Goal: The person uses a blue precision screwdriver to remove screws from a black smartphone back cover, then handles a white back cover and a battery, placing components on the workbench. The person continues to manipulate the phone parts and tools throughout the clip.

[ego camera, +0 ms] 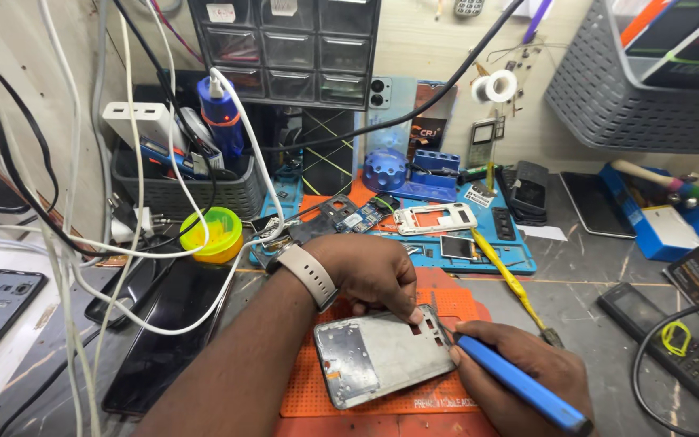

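Observation:
A silver phone frame (378, 356) lies tilted on an orange work mat (446, 303). My left hand (370, 271), with a beige watch on the wrist, presses fingertips on the frame's upper right edge. My right hand (527, 368) holds a blue-handled screwdriver (519, 388) like a pen. Its thin metal tip touches the frame's upper right corner, just beside my left fingertips.
A blue mat (519, 259) behind holds a white phone frame (434, 218), small boards and a yellow tool (507, 279). A yellow-green cup (212, 235), white cables, dark phones (167, 324) lie left. A keypad phone (673, 340) and blue box (665, 231) sit right.

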